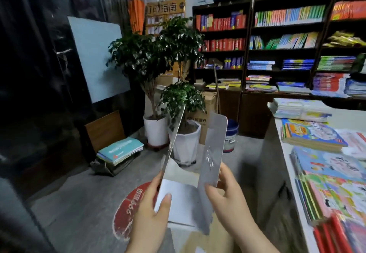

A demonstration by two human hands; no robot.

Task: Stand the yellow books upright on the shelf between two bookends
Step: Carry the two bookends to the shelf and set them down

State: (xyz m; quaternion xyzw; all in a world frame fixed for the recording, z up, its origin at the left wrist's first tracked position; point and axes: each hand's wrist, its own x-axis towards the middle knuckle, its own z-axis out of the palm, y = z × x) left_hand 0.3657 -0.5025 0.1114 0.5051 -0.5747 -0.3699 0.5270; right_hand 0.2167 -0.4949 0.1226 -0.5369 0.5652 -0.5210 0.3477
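In the head view, low in the centre of the frame, two grey metal bookends are held up: the left bookend is pinched by the left hand, the right bookend clamped by the right hand. Nothing is placed yet, so the task is judged barely begun. Yellow books are seen flat on the shelf at upper centre. Open floor lies ahead; the table edge crowds the right.

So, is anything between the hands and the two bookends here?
No. The left hand holds the left bookend and the right hand holds the right bookend, with nothing visible in between.
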